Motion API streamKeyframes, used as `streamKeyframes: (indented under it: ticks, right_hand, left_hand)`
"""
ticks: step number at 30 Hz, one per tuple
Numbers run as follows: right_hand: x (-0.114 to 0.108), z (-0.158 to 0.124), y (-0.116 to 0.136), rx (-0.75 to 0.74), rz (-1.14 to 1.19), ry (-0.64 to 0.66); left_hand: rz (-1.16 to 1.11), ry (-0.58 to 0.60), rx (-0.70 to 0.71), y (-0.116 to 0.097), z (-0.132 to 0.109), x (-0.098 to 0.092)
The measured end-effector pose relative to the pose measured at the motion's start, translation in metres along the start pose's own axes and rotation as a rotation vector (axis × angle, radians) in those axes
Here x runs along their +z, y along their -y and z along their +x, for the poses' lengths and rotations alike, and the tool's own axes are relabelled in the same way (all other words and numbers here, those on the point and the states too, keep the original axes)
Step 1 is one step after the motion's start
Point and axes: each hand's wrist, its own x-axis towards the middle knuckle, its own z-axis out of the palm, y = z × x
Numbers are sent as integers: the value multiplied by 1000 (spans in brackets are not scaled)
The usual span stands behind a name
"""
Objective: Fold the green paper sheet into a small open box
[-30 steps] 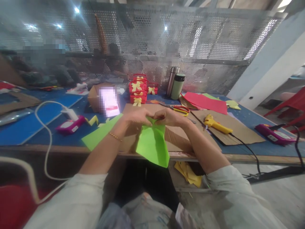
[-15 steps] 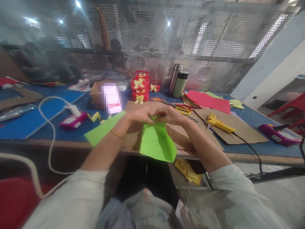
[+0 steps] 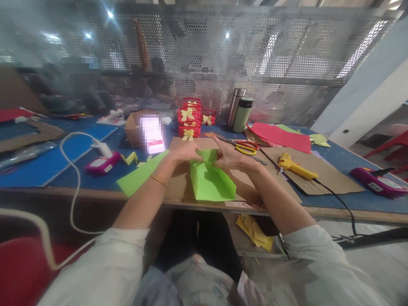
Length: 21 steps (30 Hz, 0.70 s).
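Note:
A sheet of bright green paper (image 3: 214, 187), folded into an open tray-like shape with raised sides, rests on brown cardboard in front of me. My left hand (image 3: 188, 152) grips its far left corner, the thumb at the fold. At the far right corner is my right hand (image 3: 230, 155), with its index finger stretched out and the thumb and other fingers at the paper's edge. Between the hands a far flap stands up. Another green sheet (image 3: 134, 180) lies partly under my left forearm.
Scissors (image 3: 247, 147) lie beyond my right hand. A yellow glue gun (image 3: 296, 166) rests on cardboard (image 3: 334, 178) at right. Red boxes with bows (image 3: 188, 115), two flasks (image 3: 242, 114) and a lit phone (image 3: 153, 134) stand behind. Red paper (image 3: 280, 137) lies back right.
The green paper's near end has tipped down onto the cardboard. My hands have moved slightly apart, uncovering the far flap, and my right index finger has straightened.

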Motion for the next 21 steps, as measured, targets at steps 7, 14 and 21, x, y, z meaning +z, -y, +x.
streamKeyframes:
  ticks: [7,14,21]
  right_hand:
    - [-3,0,8,107,2,-49]
    - [-7,-5,24,140,-200,-39]
    - [-12,-10,30,138,-404,122]
  left_hand:
    - [52,47,54,-1,1,1]
    - [56,86,69,-6,0,4]
    - [1,144,125,-11,-4,10]
